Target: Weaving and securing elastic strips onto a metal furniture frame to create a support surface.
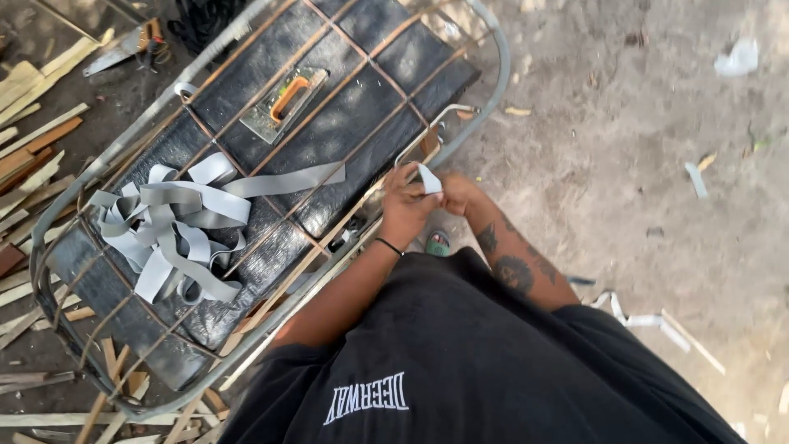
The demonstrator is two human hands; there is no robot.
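We pinch grey strap end [429, 178] btwn both hands, L hand [404, 210] & R hand [458, 194] closed on it, at metal frame [493, 49] edge. Risk: strap slips from fingers, tension lost; loose strap pile [168, 226] could snag.

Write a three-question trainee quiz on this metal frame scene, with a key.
1. True or false: both hands, left hand and right hand, meet at the frame's near rail.
2. What lies heaped on the black board? A) grey strap B) wire coil C) red cloth
3. Fill in: the tool with the orange handle lies on the ____ board.

Key: 1 true; 2 A; 3 black. The hands pinch a small pale strap end between them.
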